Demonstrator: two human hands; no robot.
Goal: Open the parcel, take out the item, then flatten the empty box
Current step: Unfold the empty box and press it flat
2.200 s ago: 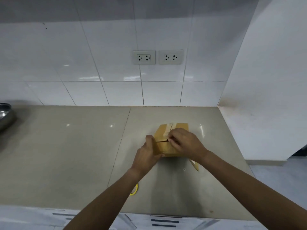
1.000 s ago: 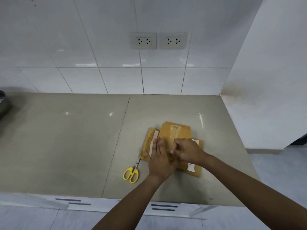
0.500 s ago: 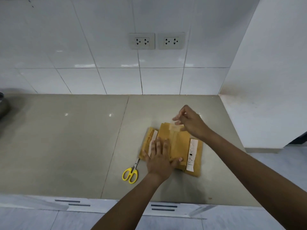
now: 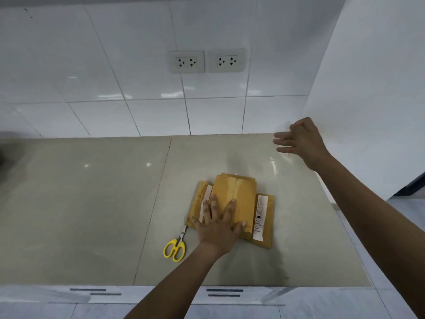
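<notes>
The brown cardboard box [image 4: 243, 192] lies flattened on the grey countertop [image 4: 92, 215], with white labels on its left and right flaps. My left hand [image 4: 218, 224] rests flat on the box's near left part, fingers spread, pressing down. My right hand [image 4: 301, 141] is raised above the counter's far right corner, well clear of the box, fingers apart and blurred. Whether a thin clear strip sticks to its fingertips I cannot tell. No item taken out of the box is in view.
Yellow-handled scissors [image 4: 175, 249] lie just left of the box's near corner, beside my left wrist. A white wall [image 4: 368, 100] borders the counter on the right. Two wall sockets [image 4: 207, 61] sit on the tiled back wall.
The box went from standing to flat under my left hand. My right hand left the box's top edge and swung up and to the right.
</notes>
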